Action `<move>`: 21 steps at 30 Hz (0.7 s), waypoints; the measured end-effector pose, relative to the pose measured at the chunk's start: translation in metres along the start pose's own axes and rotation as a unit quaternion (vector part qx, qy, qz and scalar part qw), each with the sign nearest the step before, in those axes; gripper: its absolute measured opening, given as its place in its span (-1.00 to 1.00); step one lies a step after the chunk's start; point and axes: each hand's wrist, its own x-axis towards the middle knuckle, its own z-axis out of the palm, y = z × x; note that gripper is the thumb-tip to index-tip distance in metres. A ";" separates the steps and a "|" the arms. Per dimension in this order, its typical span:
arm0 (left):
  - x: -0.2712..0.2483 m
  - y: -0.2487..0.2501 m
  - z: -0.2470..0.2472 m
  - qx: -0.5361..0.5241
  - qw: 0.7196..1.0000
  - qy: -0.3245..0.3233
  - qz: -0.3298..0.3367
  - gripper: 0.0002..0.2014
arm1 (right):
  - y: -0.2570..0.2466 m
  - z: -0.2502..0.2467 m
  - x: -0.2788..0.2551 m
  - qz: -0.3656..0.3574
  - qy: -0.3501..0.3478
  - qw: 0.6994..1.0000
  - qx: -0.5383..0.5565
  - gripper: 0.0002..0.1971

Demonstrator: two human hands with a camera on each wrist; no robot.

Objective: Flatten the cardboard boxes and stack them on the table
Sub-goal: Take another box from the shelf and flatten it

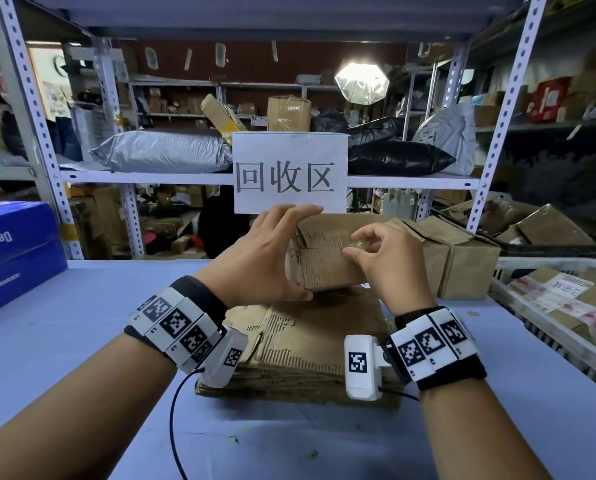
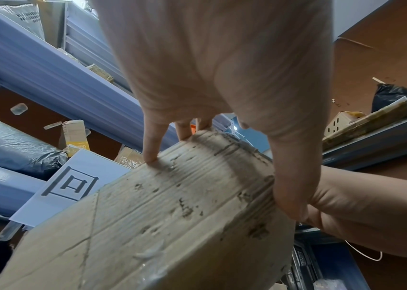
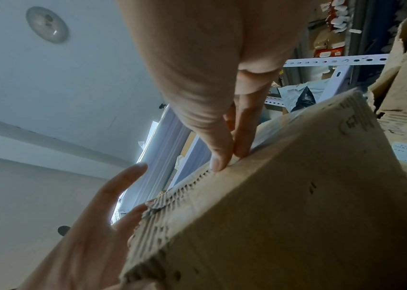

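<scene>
A worn, closed cardboard box [image 1: 324, 265] is held up over a stack of flattened cardboard [image 1: 307, 344] on the table [image 1: 82, 341]. My left hand [image 1: 289, 252] grips the box's left end, fingers over the top and thumb under the bottom edge. The left wrist view shows that same hold, with my left hand [image 2: 222, 182] spanning the box [image 2: 160, 225]. My right hand [image 1: 353, 244] pinches a bit of clear tape [image 1: 360, 241] on the box's top between thumb and forefinger. In the right wrist view my right hand [image 3: 227, 157] pinches at the top edge of the box [image 3: 284, 215].
More closed cardboard boxes [image 1: 459, 261] stand at the right rear. A white basket [image 1: 511, 299] with parcels is at the far right. Blue cartons [image 1: 12, 254] sit at the left edge. A paper sign [image 1: 289, 171] hangs from the shelf rack behind.
</scene>
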 end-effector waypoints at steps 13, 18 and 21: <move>-0.004 -0.005 -0.001 -0.021 1.000 0.008 -0.013 0.20 | 0.004 -0.003 0.002 0.099 0.043 0.985 0.136 -0.59; -0.007 -0.011 -0.004 -0.037 0.999 0.004 -0.014 0.19 | 0.007 -0.003 0.007 0.216 -0.010 0.908 0.358 -0.82; -0.007 -0.010 -0.002 -0.039 0.999 0.004 -0.009 0.19 | 0.011 0.000 0.009 0.196 0.014 0.945 0.262 -0.90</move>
